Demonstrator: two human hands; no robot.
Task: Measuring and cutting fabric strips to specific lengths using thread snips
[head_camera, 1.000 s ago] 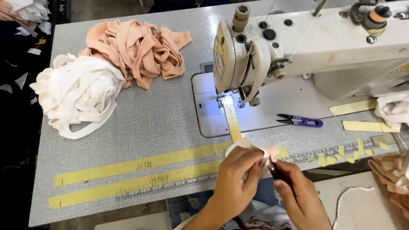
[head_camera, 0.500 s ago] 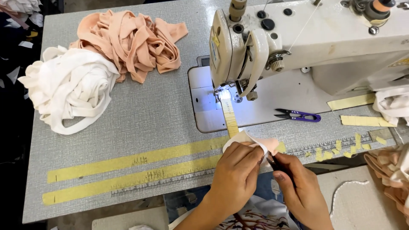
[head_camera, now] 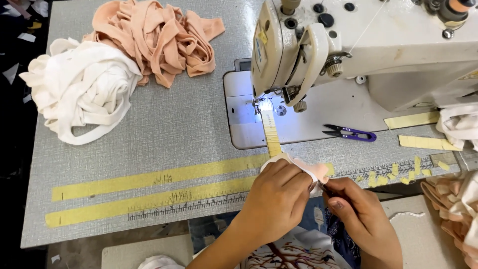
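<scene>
Left hand (head_camera: 278, 195): your fingers pinch the small white-and-peach fabric piece (head_camera: 298, 167) at the near table edge.
Right hand (head_camera: 359, 215): closed on the same piece.
Far: sewing machine (head_camera: 358, 45).

both hands (head_camera: 318, 204) drawn slightly nearer table edge, left fingers curled tighter over white-pink fabric piece (head_camera: 298, 167).

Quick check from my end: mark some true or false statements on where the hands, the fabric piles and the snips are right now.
1. Both hands, left hand and right hand, pinch a small white and peach fabric piece at the table's near edge. True.
2. The purple-handled snips are in the right hand. False: they lie on the sewing machine bed.
3. The white fabric pile lies left of the peach pile. True.
4. Fabric sits under the needle. False: only a yellow tape strip lies there.
</scene>
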